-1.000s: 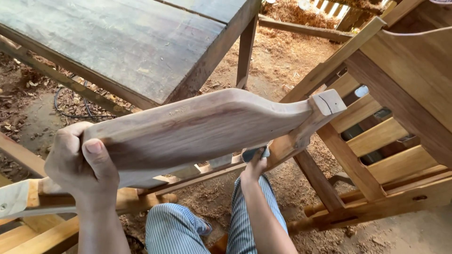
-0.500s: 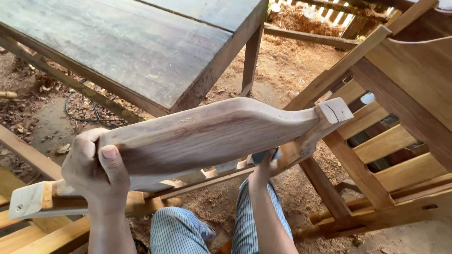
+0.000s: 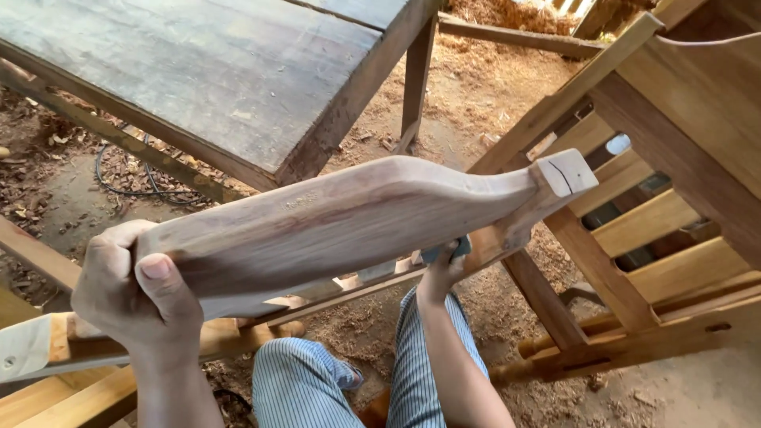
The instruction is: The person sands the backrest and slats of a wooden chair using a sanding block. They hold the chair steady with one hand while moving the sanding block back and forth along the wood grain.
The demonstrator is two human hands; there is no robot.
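Note:
A long curved piece of brown wood [image 3: 349, 218] with a squared tenon at its right end is held up in front of me, tilted slightly upward to the right. My left hand [image 3: 131, 281] grips its wide left end, thumb on the near face. My right hand [image 3: 441, 269] reaches under the narrow right part and presses a small grey-blue pad [image 3: 448, 250], partly hidden, against the underside. My striped trouser legs [image 3: 317, 380] show below.
A weathered grey workbench [image 3: 222, 71] stands at the upper left. A slatted wooden chair frame [image 3: 634, 214] lies at the right. Light wooden rails [image 3: 71, 372] sit at the lower left. A black cable [image 3: 135, 186] and wood shavings cover the dirt floor.
The view has shifted slightly; the curved piece sits a little higher and more to the right. My left hand has slid along the wide end. My right hand stays under the narrow part.

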